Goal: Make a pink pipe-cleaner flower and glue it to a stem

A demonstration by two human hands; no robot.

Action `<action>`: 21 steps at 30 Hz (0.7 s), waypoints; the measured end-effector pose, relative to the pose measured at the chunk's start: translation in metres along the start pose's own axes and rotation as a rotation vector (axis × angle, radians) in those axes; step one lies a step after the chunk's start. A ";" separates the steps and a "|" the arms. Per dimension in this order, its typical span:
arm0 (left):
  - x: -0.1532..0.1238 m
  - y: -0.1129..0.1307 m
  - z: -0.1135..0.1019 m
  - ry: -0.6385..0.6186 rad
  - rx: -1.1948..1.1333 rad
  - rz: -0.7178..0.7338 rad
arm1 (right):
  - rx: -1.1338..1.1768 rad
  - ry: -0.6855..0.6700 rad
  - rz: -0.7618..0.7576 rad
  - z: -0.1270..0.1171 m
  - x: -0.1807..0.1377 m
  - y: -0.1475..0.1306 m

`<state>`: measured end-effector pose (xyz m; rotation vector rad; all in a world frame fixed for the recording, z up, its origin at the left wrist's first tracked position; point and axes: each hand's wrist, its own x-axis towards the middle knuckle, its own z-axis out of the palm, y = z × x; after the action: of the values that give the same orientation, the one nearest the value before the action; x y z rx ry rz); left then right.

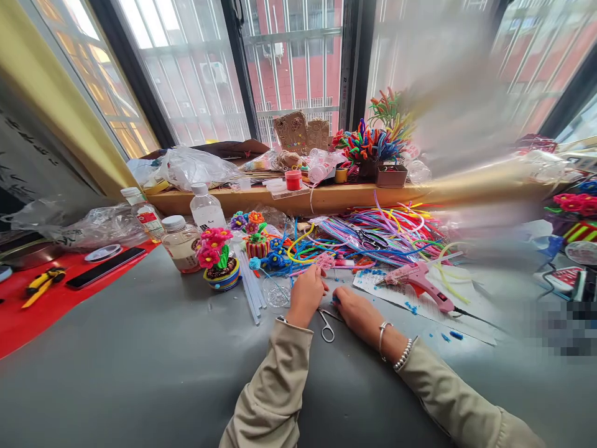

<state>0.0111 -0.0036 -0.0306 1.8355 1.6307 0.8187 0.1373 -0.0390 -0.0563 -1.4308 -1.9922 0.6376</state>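
My left hand [308,292] is closed, with a pink pipe-cleaner flower [325,260] at its fingertips. Just to the right, my right hand [357,312] is bent in a pinch over the grey table [186,373]. A small blue fuzzy piece [335,299] shows at its fingertips, partly hidden. Silver scissors [327,330] lie between my hands, their blades partly covered by the right one. A clear glass dish [277,294] sits left of my left hand. Beyond it, a blue pipe-cleaner ball [254,264] is on a thin stem.
A pink glue gun [422,283] rests on paper [471,320] at the right. Pipe cleaners [396,230] are heaped behind. Left stand a potted pink flower [217,255], glue sticks [250,289] and bottles [180,244]. Yellow-handled pliers [44,286] and a phone [106,268] lie on red cloth.
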 end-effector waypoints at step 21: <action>0.002 -0.004 0.002 -0.009 0.017 0.038 | 0.764 0.110 0.324 -0.046 -0.004 0.012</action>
<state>0.0099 -0.0016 -0.0345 1.8848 1.6062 0.8143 0.1789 -0.0373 -0.0333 -1.2523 -1.2110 1.2614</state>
